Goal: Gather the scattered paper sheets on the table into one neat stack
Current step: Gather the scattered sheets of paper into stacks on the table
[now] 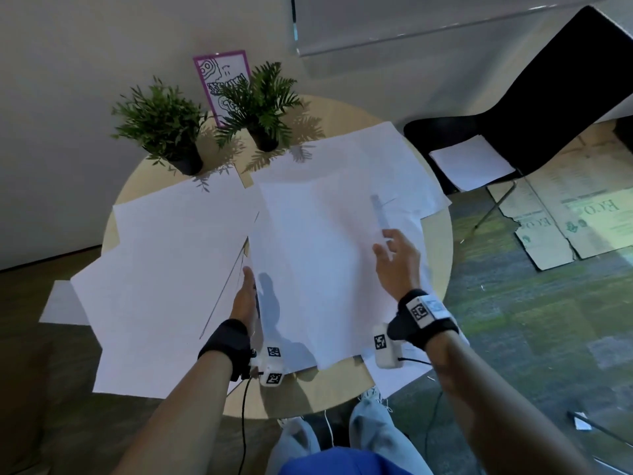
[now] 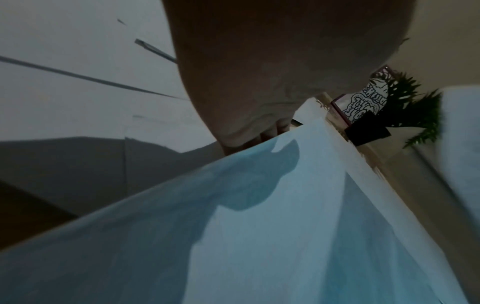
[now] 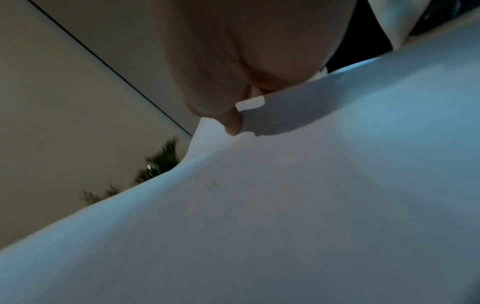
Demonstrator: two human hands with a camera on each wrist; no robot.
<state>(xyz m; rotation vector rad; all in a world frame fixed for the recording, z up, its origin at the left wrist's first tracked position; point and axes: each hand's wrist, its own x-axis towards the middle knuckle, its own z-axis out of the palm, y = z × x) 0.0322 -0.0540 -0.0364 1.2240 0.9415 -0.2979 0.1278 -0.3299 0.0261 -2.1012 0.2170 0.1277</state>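
Observation:
Large white paper sheets cover a round wooden table (image 1: 329, 392). Both hands hold one sheet (image 1: 318, 262) lifted above the middle of the table. My left hand (image 1: 245, 293) grips its left edge, thumb on the near side and fingers behind; the left wrist view shows the palm (image 2: 259, 72) over that sheet (image 2: 259, 236). My right hand (image 1: 394, 258) pinches the right edge; up close the thumb (image 3: 233, 123) presses on the paper (image 3: 285, 205). Overlapping sheets (image 1: 164, 269) lie at the left and overhang the rim. Another sheet (image 1: 370, 156) lies at the back right.
Two potted plants (image 1: 161, 128) (image 1: 263, 101) and a purple-framed drawing (image 1: 222, 80) stand at the table's far edge by the wall. A black chair (image 1: 548, 97) at the right carries a sheet (image 1: 472, 162). Flattened cardboard (image 1: 565, 217) lies on the floor.

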